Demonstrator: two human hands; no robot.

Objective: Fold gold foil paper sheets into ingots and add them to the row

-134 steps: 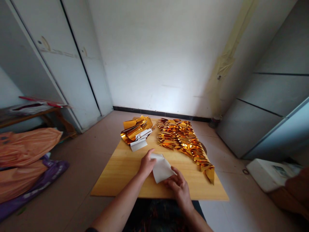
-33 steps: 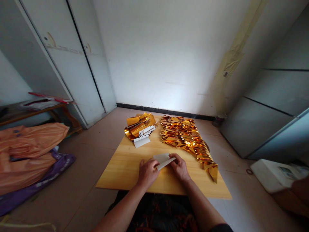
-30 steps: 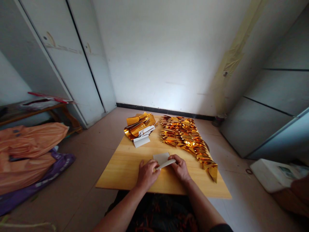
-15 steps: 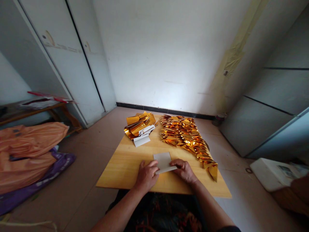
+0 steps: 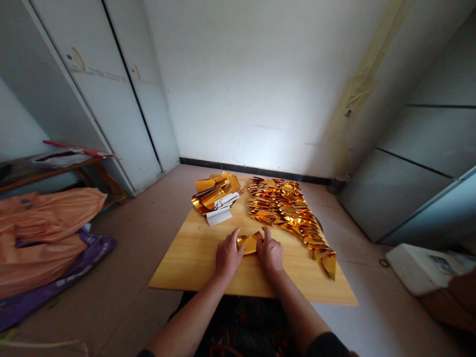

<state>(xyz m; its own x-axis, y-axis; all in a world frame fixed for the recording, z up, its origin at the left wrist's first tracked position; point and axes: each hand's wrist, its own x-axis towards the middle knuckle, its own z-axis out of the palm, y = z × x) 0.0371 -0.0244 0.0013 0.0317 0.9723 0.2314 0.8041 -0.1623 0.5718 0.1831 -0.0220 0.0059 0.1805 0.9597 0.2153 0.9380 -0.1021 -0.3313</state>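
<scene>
Between my two hands is a folded sheet of gold foil paper [image 5: 250, 244], its shiny side showing, close to the wooden board. My left hand [image 5: 229, 252] grips its left end, and my right hand [image 5: 270, 249] grips the right end. Both sets of fingers are bent round the edges, and the thumbs are partly hidden. Ahead and to the left lies a loose pile of gold foil sheets [image 5: 219, 191], some with the white back up. Rows of folded gold pieces [image 5: 277, 203] overlap on the right side, trailing toward the near right corner.
The wooden board [image 5: 186, 265] stands before my lap. At left are an orange cloth or sack [image 5: 44, 213], a purple bag [image 5: 98, 248] and a wooden bench [image 5: 89, 163]. A white box [image 5: 420, 267] sits on the floor at right. A wall and grey cabinets surround the place.
The sheet showed its white side with its near edge raised; now it is folded over, gold side out, and smaller. My right hand has moved left, closer to my left hand.
</scene>
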